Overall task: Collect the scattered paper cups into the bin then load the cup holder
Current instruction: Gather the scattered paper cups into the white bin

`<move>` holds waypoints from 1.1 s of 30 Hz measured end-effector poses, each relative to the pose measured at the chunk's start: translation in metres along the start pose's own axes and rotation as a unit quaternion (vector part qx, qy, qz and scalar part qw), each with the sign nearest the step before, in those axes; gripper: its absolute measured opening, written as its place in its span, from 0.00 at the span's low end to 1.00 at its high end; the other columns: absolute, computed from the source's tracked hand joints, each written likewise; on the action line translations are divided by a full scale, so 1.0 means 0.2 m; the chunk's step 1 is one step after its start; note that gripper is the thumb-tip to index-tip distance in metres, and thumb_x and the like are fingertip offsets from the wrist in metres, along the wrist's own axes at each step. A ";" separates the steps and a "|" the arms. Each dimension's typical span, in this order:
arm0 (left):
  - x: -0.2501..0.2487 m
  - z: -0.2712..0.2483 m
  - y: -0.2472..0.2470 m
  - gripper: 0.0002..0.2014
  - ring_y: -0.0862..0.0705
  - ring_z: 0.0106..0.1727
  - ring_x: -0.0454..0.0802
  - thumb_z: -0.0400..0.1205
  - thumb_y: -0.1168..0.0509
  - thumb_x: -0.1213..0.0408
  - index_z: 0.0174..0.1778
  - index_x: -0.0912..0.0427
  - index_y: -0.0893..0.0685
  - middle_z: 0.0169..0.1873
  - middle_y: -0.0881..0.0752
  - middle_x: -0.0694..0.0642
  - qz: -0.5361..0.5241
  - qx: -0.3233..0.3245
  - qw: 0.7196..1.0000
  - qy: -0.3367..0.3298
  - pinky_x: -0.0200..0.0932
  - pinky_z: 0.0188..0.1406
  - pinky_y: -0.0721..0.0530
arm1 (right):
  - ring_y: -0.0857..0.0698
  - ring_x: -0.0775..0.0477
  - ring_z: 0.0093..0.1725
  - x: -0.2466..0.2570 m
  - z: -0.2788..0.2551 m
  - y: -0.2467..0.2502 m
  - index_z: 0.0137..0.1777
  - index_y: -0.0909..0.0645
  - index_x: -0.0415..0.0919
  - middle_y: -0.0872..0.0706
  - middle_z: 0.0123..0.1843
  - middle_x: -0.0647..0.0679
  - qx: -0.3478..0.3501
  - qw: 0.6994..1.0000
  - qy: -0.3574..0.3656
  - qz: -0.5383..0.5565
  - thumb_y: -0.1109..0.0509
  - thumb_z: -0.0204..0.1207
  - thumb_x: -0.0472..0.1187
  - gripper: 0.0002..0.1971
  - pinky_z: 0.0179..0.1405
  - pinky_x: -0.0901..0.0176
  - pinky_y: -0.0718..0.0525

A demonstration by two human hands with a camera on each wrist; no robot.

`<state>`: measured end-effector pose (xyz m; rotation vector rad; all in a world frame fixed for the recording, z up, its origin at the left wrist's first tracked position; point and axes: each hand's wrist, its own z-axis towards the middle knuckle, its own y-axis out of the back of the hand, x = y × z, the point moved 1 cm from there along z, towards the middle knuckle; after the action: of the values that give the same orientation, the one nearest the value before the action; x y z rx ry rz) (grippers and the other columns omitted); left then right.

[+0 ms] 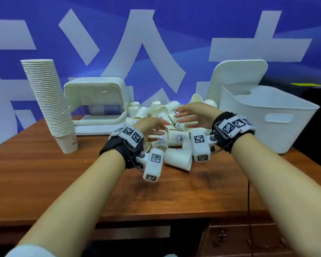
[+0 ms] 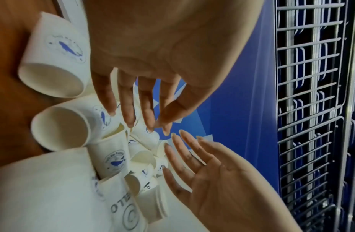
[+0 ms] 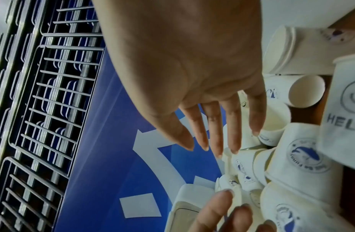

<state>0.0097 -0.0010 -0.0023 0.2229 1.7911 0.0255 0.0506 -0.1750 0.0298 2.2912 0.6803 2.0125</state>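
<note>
A heap of white paper cups (image 1: 176, 138), many with a blue fish logo, lies in the middle of the wooden table. My left hand (image 1: 156, 129) hovers over the heap's near left side with its fingers spread and holds nothing. My right hand (image 1: 183, 116) hovers over the right side, palm facing the left hand, also empty. In the left wrist view the left hand (image 2: 140, 124) has its fingertips just above the cups (image 2: 61, 128). In the right wrist view the right hand (image 3: 218, 146) is spread above the cups (image 3: 304, 157). The white bin (image 1: 278, 127) stands at right.
A white cup holder (image 1: 96, 101) with a clear front sits behind the heap at left. A tall leaning stack of nested cups (image 1: 48, 101) stands at the far left. A white lid (image 1: 237, 78) leans behind the bin. A blue wall closes the back; bare table lies in front.
</note>
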 end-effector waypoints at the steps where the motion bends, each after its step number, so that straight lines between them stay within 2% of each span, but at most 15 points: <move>1: 0.01 0.02 -0.02 0.08 0.19 0.49 0.48 0.80 0.38 0.70 0.47 0.56 0.14 0.43 0.16 0.51 0.028 0.004 1.000 -0.008 0.41 0.49 0.23 | 0.13 0.50 0.54 -0.02 0.01 0.01 0.66 0.20 0.43 0.12 0.60 0.47 -0.008 1.000 -0.008 -0.018 0.34 0.81 0.44 0.15 0.55 0.54 0.21; 4: 0.05 0.05 -0.08 0.24 0.20 0.56 0.49 0.74 0.48 0.87 0.56 0.65 0.14 0.46 0.15 0.55 0.097 0.022 0.994 -0.049 0.38 0.38 0.25 | 0.15 0.50 0.50 -0.07 0.01 0.02 0.65 0.20 0.40 0.13 0.51 0.50 -0.047 0.990 -0.045 -0.122 0.35 0.80 0.42 0.15 0.52 0.54 0.22; 6: 0.08 0.09 -0.10 0.27 0.20 0.61 0.50 0.69 0.47 0.90 0.53 0.62 0.13 0.53 0.14 0.58 0.152 0.045 0.985 -0.071 0.38 0.35 0.24 | 0.16 0.52 0.46 -0.12 0.04 0.05 0.62 0.20 0.40 0.14 0.51 0.50 -0.053 0.980 -0.074 -0.177 0.34 0.80 0.42 0.13 0.43 0.59 0.24; 9: 0.09 0.16 -0.12 0.25 0.19 0.61 0.51 0.66 0.39 0.88 0.46 0.55 0.12 0.56 0.14 0.60 0.215 0.080 0.971 -0.064 0.45 0.51 0.18 | 0.18 0.51 0.53 -0.17 0.07 0.07 0.63 0.23 0.43 0.15 0.58 0.50 -0.024 0.957 -0.117 -0.263 0.33 0.80 0.44 0.13 0.48 0.59 0.23; 11: 0.08 0.21 -0.14 0.22 0.20 0.57 0.52 0.66 0.34 0.87 0.43 0.54 0.13 0.51 0.15 0.60 0.250 0.120 0.960 -0.029 0.47 0.60 0.22 | 0.17 0.51 0.59 -0.18 0.08 0.10 0.65 0.21 0.41 0.15 0.62 0.50 -0.012 0.941 -0.125 -0.315 0.30 0.79 0.45 0.17 0.42 0.62 0.20; 13: 0.06 0.24 -0.18 0.20 0.22 0.55 0.50 0.63 0.26 0.80 0.43 0.54 0.16 0.48 0.17 0.57 0.288 0.173 0.942 0.020 0.46 0.58 0.25 | 0.17 0.49 0.63 -0.19 0.08 0.13 0.66 0.20 0.41 0.16 0.63 0.49 0.019 0.921 -0.133 -0.365 0.28 0.77 0.46 0.19 0.35 0.63 0.23; 15: 0.06 0.29 -0.20 0.26 0.21 0.54 0.47 0.53 0.19 0.69 0.46 0.50 0.16 0.48 0.17 0.51 0.361 0.201 0.910 0.039 0.43 0.58 0.25 | 0.16 0.48 0.51 -0.20 0.09 0.14 0.57 0.17 0.40 0.17 0.52 0.49 0.063 0.903 -0.152 -0.397 0.27 0.76 0.45 0.13 0.29 0.66 0.22; 16: 0.06 0.30 -0.20 0.28 0.21 0.53 0.45 0.53 0.17 0.65 0.48 0.48 0.16 0.48 0.17 0.47 0.399 0.210 0.891 0.041 0.41 0.57 0.24 | 0.19 0.49 0.44 -0.21 0.09 0.14 0.52 0.18 0.38 0.19 0.46 0.48 0.087 0.891 -0.160 -0.416 0.28 0.76 0.43 0.10 0.26 0.69 0.23; 18: 0.05 0.33 -0.22 0.28 0.21 0.53 0.43 0.60 0.17 0.62 0.55 0.46 0.16 0.50 0.18 0.43 0.462 0.214 0.860 0.028 0.37 0.54 0.24 | 0.22 0.48 0.45 -0.22 0.11 0.14 0.61 0.18 0.35 0.21 0.46 0.47 0.113 0.877 -0.158 -0.440 0.29 0.77 0.41 0.15 0.29 0.68 0.24; 20: 0.05 0.35 -0.23 0.28 0.21 0.53 0.42 0.65 0.18 0.62 0.61 0.49 0.18 0.53 0.18 0.45 0.483 0.220 0.847 0.029 0.36 0.51 0.24 | 0.21 0.48 0.49 -0.26 0.14 0.14 0.69 0.21 0.35 0.20 0.51 0.46 0.127 0.872 -0.157 -0.445 0.27 0.76 0.41 0.22 0.36 0.65 0.25; 23: 0.06 0.36 -0.22 0.29 0.21 0.51 0.42 0.67 0.19 0.64 0.64 0.55 0.19 0.53 0.19 0.47 0.493 0.226 0.840 0.025 0.36 0.49 0.24 | 0.21 0.53 0.40 -0.26 0.16 0.13 0.70 0.23 0.36 0.20 0.46 0.47 0.152 0.865 -0.167 -0.448 0.28 0.78 0.40 0.21 0.29 0.70 0.22; 26: 0.10 0.35 -0.21 0.30 0.22 0.62 0.48 0.68 0.21 0.66 0.65 0.54 0.23 0.59 0.19 0.50 0.496 0.233 0.836 0.017 0.45 0.64 0.23 | 0.23 0.54 0.36 -0.24 0.17 0.13 0.77 0.30 0.34 0.21 0.40 0.49 0.168 0.858 -0.173 -0.453 0.32 0.81 0.39 0.25 0.19 0.77 0.24; 28: 0.12 0.35 -0.20 0.30 0.23 0.63 0.48 0.69 0.21 0.65 0.66 0.54 0.23 0.58 0.20 0.49 0.503 0.239 0.831 -0.006 0.45 0.66 0.25 | 0.22 0.55 0.36 -0.24 0.18 0.12 0.77 0.30 0.35 0.21 0.40 0.49 0.163 0.854 -0.171 -0.463 0.32 0.81 0.40 0.25 0.21 0.76 0.23; 30: 0.13 0.34 -0.18 0.30 0.22 0.63 0.48 0.67 0.20 0.58 0.65 0.50 0.22 0.59 0.19 0.47 0.516 0.239 0.822 -0.030 0.45 0.66 0.25 | 0.23 0.55 0.36 -0.25 0.20 0.12 0.77 0.30 0.36 0.21 0.40 0.49 0.166 0.853 -0.192 -0.456 0.32 0.81 0.40 0.25 0.22 0.75 0.22; 33: 0.13 0.31 -0.14 0.29 0.20 0.63 0.49 0.65 0.19 0.53 0.61 0.51 0.19 0.60 0.17 0.48 0.492 0.238 0.836 -0.056 0.46 0.68 0.24 | 0.22 0.53 0.40 -0.23 0.22 0.11 0.77 0.31 0.33 0.21 0.48 0.44 0.188 0.841 -0.235 -0.450 0.33 0.82 0.43 0.27 0.30 0.69 0.19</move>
<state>0.0595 -0.0300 -0.0448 1.4599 1.3607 0.2927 0.0952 -0.1985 -0.0151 1.8660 1.7564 0.9034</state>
